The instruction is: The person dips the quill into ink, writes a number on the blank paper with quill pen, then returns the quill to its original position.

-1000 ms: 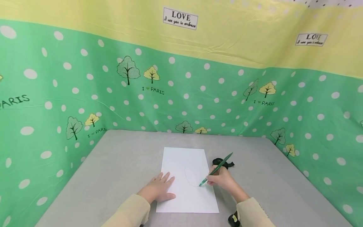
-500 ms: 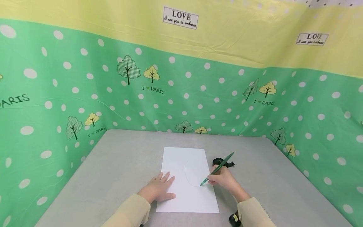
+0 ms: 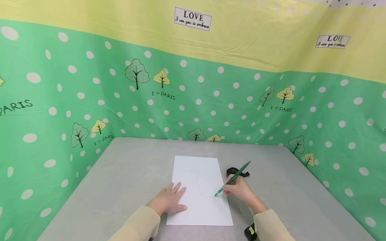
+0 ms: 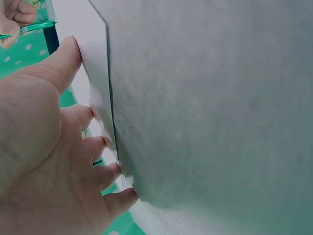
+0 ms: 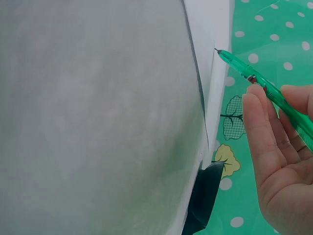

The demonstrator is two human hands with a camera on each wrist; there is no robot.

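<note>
One sheet of paper [image 3: 199, 190] lies centre-near on the grey counter [image 3: 126, 180]. Left hand [image 3: 169, 201], fingers spread flat, presses its left edge. Right hand [image 3: 239, 189] pinches one green pen [image 3: 233, 178], tip on the sheet. Risk: paper could skid if left-hand pressure eases. One black object [image 3: 233, 171] beyond.

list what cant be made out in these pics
- Drawn curve, head view: too faint and thin to tell what shape it is.
- Black object, head view: partly behind the right hand and green pen.
- Sheet of paper, left wrist view: the left hand blocks most of it.
</note>
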